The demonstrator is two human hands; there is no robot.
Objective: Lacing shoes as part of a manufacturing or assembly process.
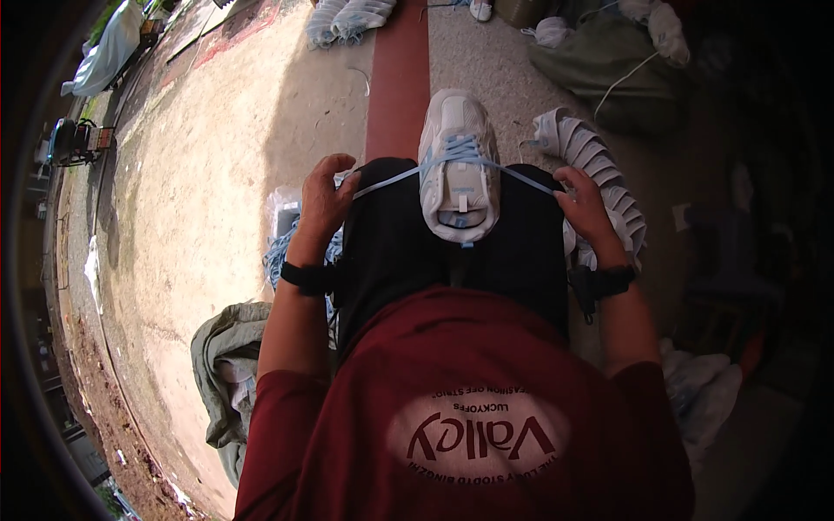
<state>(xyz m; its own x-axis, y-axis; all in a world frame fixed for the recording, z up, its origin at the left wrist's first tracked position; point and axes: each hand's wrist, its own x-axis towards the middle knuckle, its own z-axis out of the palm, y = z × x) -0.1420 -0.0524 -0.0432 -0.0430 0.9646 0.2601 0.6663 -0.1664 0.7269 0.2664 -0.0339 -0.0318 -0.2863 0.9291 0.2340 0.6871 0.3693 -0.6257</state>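
A white and pale grey sneaker (458,182) rests across my thighs, its toe pointing away from me and its opening toward me. Light blue shoelace (462,148) runs through its upper eyelets, and the two loose ends stretch out sideways. My left hand (328,198) pinches the left end near the left knee. On the other side, my right hand (586,204) grips the right end between thumb and fingers beside the right knee. Both ends look taut, and the tongue shows below the lacing.
A curved row of nested white shoes (608,174) lies by my right leg. Blue laces (276,258) are heaped at my left, near a green cloth (228,352). More white shoes (349,19) and a dark green sack (608,65) sit ahead. A red strip (398,95) crosses the floor.
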